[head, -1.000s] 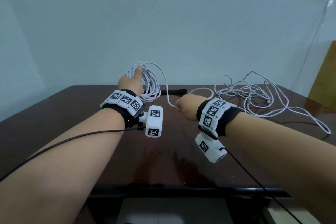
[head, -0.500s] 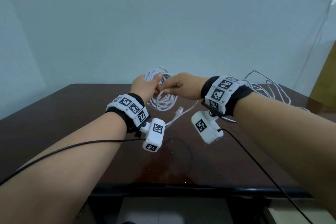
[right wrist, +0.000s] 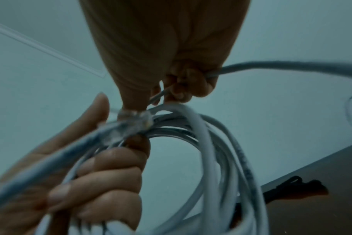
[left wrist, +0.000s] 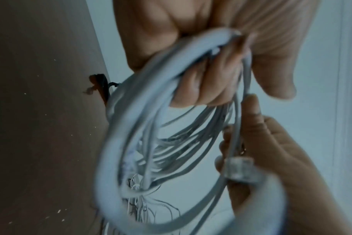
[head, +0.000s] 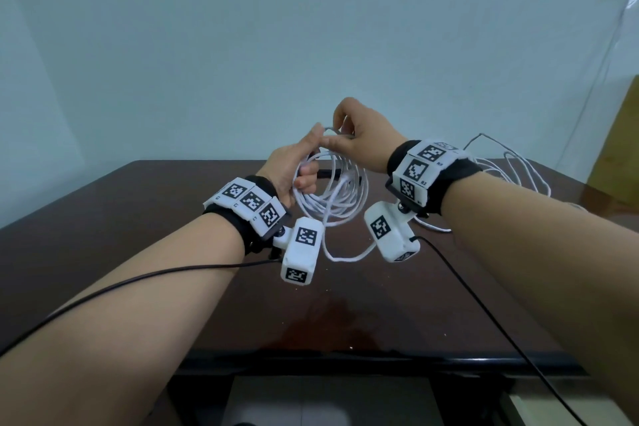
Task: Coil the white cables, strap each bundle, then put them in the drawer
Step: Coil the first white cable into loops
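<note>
My left hand (head: 308, 160) holds a coil of white cable (head: 330, 199) upright above the dark table (head: 138, 218), its fingers (left wrist: 201, 82) curled through the loops. My right hand (head: 340, 137) pinches a strand at the coil's top, touching the left thumb. The cable's clear plug (right wrist: 131, 122) lies against the coil by the left fingers (right wrist: 103, 167). One loose tail (head: 345, 257) sags below the coil. A second white cable (head: 511, 171) sprawls uncoiled at the back right. A black strap (right wrist: 291, 189) lies on the table behind the coil.
The table's front edge (head: 345, 361) runs below my forearms. Black camera leads (head: 484, 308) trail from both wrists across the tabletop. A pale wall stands right behind the table, and a yellow-brown panel (head: 619, 135) stands at the far right.
Both hands rose and met. The right hand left the table, carried the cable's tail up and now pinches it at the coil's top.
</note>
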The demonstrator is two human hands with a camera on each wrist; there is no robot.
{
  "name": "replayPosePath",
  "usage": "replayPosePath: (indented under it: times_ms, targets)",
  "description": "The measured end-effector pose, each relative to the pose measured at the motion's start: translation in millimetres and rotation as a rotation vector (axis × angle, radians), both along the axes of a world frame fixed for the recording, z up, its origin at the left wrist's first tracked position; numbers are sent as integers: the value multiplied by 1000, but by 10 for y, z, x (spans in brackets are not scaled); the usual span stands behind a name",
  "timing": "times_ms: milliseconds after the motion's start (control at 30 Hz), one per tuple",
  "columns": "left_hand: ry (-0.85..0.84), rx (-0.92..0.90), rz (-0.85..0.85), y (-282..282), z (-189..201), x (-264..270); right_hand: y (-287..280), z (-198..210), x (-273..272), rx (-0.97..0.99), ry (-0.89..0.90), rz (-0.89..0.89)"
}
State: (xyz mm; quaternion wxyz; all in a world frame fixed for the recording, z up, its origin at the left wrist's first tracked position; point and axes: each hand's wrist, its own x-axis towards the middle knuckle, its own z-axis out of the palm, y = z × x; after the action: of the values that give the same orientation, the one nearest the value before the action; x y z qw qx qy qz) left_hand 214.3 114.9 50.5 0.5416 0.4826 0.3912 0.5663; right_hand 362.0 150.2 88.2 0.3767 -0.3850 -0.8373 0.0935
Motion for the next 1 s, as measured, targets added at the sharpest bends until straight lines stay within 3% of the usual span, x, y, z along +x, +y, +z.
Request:
replayPosePath:
  times_ms: [133,267,333,433,600,733,1000]
  targets:
    - [25,42,-74,-20,14,-37,73,-37,57,-27,-25,-32]
    - [33,58,-30,2,28,-45,78,-62,78,-383,62,176]
    - [52,76,-41,-6,29,-75,100,-97,80,-454,15,242]
    - [69,101,-83,-55,10,-105,115,-151,77,-368,-137,190]
    - [133,101,-103,-164,27,-90,68,-155,59,-404,-9,234]
    - [150,112,-35,-82,40,-109,42,-149,3,-231,-95,71]
    - [254,136,102,27,16,-149,50,-177,-55,-174,-132,-28]
